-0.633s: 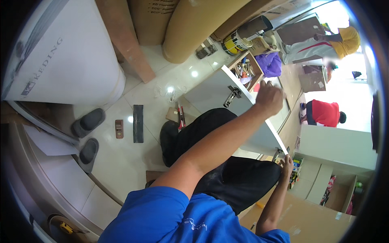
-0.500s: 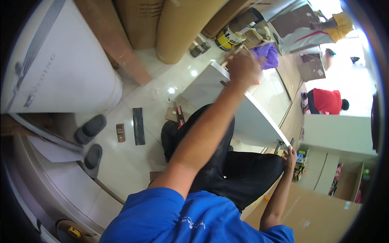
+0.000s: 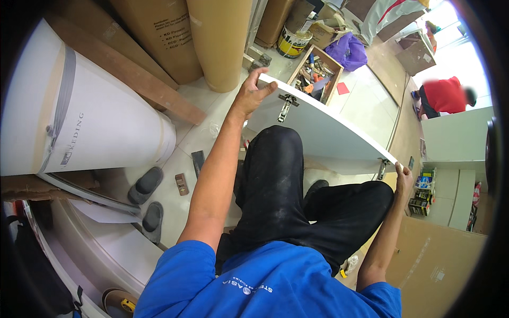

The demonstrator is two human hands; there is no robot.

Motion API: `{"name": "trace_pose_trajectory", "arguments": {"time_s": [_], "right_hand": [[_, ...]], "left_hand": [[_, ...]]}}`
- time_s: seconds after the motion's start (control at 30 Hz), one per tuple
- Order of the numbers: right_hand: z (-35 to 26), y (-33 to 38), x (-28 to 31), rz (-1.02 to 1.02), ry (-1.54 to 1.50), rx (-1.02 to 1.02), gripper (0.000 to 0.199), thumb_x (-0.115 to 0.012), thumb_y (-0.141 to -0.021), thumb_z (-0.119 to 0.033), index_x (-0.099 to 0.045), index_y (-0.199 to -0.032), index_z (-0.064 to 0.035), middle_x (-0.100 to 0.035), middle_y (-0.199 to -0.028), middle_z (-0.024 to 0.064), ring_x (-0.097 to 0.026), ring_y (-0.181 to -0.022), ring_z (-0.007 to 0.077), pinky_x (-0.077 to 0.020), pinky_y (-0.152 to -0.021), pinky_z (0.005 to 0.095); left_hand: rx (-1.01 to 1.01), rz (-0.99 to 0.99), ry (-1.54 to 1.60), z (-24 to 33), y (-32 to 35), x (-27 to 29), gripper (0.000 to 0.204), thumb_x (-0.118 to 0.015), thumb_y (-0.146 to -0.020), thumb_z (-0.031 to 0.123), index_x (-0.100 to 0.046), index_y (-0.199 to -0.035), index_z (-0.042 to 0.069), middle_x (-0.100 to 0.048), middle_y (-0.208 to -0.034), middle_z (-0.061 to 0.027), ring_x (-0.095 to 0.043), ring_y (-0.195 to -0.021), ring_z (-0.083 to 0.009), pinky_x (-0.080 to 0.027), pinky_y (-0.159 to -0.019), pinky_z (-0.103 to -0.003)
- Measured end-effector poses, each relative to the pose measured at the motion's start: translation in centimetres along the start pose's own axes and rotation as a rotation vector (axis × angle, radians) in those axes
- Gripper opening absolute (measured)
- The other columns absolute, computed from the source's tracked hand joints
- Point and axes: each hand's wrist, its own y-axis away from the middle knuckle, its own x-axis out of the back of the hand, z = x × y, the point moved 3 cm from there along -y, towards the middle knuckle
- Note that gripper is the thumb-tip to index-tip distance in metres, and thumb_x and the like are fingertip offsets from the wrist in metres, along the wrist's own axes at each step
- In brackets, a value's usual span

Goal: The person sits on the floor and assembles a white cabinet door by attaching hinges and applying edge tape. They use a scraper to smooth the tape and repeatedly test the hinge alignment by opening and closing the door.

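A white cabinet door (image 3: 334, 138) stands on edge across my lap, tilted, its long upper edge running from upper left to lower right. Two metal hinges are fixed near that edge: one hinge (image 3: 287, 107) above my knee, the other hinge (image 3: 383, 168) near the right corner. My left hand (image 3: 252, 94) is closed around the door's left end, thumb over the top edge and fingers on the outer side. At the right corner, my right hand (image 3: 404, 179) grips the door, its fingers partly hidden.
Beyond the door lies a wooden toolbox (image 3: 339, 66) full of hand tools, beside a purple bag (image 3: 347, 51) and a paint bucket (image 3: 293, 42). A wrapped white roll (image 3: 106, 116) and cardboard flank the left. Grey slippers (image 3: 146, 185) and a small block plane (image 3: 181, 184) lie on the floor. Another person in red crouches far right.
My left hand, blurred over the door by the toolbox before, has come back to the door's left end and grips it. My right hand keeps its corner. The view has shifted.
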Motion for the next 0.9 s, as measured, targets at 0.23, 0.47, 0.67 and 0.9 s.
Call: {"name": "trace_pose_trajectory", "arguments": {"time_s": [0.23,0.47,0.67,0.9], "right_hand": [[1.2,-2.2,-1.2,0.122,-0.13,-0.119,0.062,-0.093,-0.082,-0.048,-0.072,-0.103,0.0063,-0.071,-0.096,0.0109,-0.063,-0.087,0.0196,-0.0513,-0.082,0.035],[-1.2,-0.4,0.0,0.17,0.081,-0.022,0.065,-0.091,-0.08,-0.052,-0.072,-0.102,0.0063,-0.067,-0.087,0.0087,-0.061,-0.079,0.0188,-0.05,-0.074,0.0329],[-2.3,-0.1,-0.2,0.145,0.038,-0.034,0.063,-0.09,-0.081,-0.051,-0.072,-0.098,0.0066,-0.069,-0.09,0.0108,-0.063,-0.086,0.0221,-0.052,-0.082,0.0354],[-2.3,0.4,0.1,0.169,0.08,0.06,0.06,-0.092,-0.079,-0.051,-0.071,-0.089,0.0042,-0.068,-0.085,0.0096,-0.061,-0.079,0.0187,-0.052,-0.077,0.0346]], "left_hand": [[-0.017,0.101,0.044,-0.4,0.4,-1.4,0.061,-0.087,-0.091,0.037,-0.057,-0.131,0.001,-0.063,-0.113,-0.0083,-0.054,-0.112,-0.0177,-0.044,-0.102,-0.034],[-0.125,0.349,-0.128,0.0,0.8,-3.7,0.068,-0.089,-0.083,0.029,-0.052,-0.124,-0.009,-0.067,-0.111,-0.022,-0.068,-0.102,-0.0279,-0.054,-0.094,-0.039],[-0.133,0.401,-0.071,-0.5,0.1,-3.9,0.054,-0.085,-0.084,0.023,-0.054,-0.118,-0.006,-0.068,-0.102,-0.0168,-0.068,-0.089,-0.0242,-0.056,-0.082,-0.037],[-0.274,0.502,-0.19,-1.5,0.0,-3.8,0.036,-0.077,-0.091,0.019,-0.061,-0.113,-0.004,-0.072,-0.096,-0.0133,-0.069,-0.086,-0.0194,-0.055,-0.079,-0.034]]}}
